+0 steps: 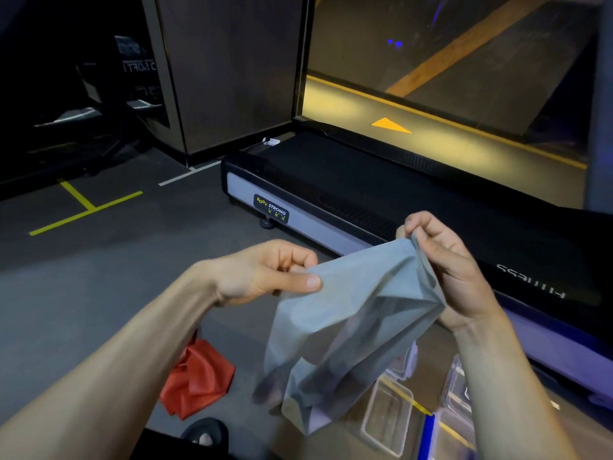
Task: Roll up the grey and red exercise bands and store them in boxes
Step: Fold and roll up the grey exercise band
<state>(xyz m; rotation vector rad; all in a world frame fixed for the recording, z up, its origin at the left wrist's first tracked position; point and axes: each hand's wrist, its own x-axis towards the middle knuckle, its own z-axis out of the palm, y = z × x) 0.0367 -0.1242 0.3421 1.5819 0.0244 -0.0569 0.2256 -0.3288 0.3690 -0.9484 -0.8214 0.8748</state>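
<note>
The grey exercise band (348, 327) hangs unrolled in front of me, a wide thin sheet held by its top edge. My left hand (265, 273) pinches its left corner between thumb and fingers. My right hand (444, 260) pinches the right corner, a little higher. The band's lower part dangles in loose folds above the floor. The red exercise band (195, 380) lies crumpled on the floor at lower left, partly behind my left forearm. Clear plastic boxes (388, 419) sit open on the floor at lower right, under my right forearm.
A black treadmill (331, 187) runs from centre to the right edge, just beyond my hands. Yellow tape lines (86, 207) mark the dark floor at left. A blue-edged lid (428, 436) lies by the boxes. My sandalled foot (205, 433) shows at the bottom.
</note>
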